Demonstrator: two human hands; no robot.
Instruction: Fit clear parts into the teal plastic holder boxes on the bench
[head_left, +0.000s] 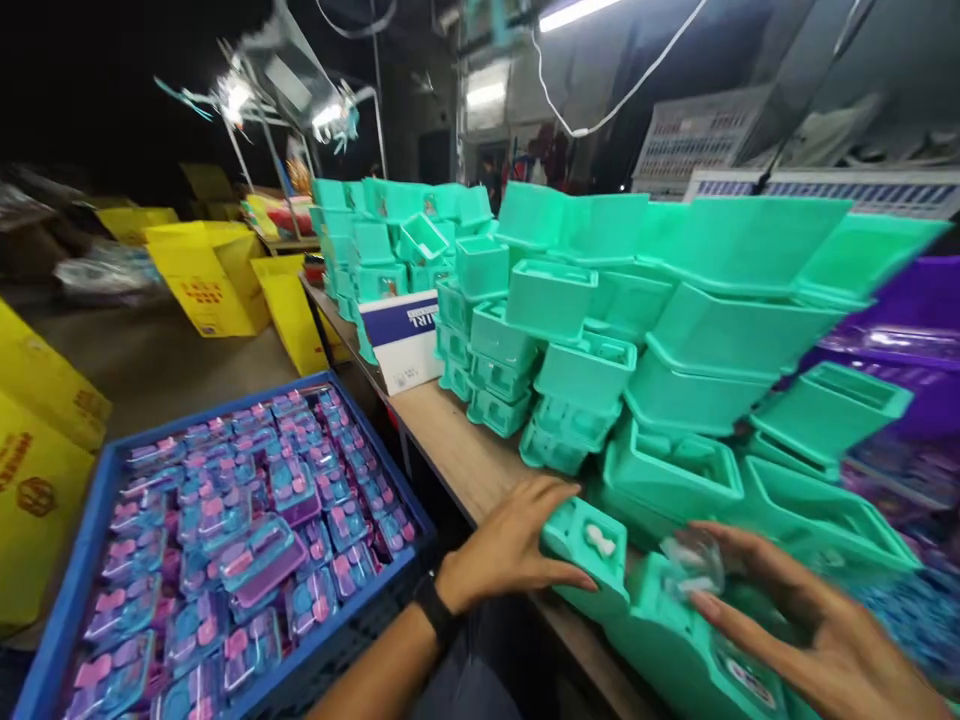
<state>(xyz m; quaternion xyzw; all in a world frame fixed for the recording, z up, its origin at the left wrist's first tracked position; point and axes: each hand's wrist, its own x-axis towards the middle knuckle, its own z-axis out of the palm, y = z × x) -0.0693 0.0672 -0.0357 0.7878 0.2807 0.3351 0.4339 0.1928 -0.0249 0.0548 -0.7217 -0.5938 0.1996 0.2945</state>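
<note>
Teal case (592, 552) gripped by left hand (510, 545), right hand (810, 630) pinching clear piece (694, 562), wooden table (465, 450).

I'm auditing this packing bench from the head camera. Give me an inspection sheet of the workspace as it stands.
Surface: wooden bench, bare strip along its front edge.
Job's things: small teal plastic case with a white insert; clear plastic piece, blurred.
Clutter: stacks of teal cases; white and blue carton.
Hands: left hand grips the small teal case; right hand touches the clear piece, grip unclear.
Cables: white cable hanging overhead.
Surroundings: blue crate of pink and blue blister packs; yellow cartons; purple bin.
</note>
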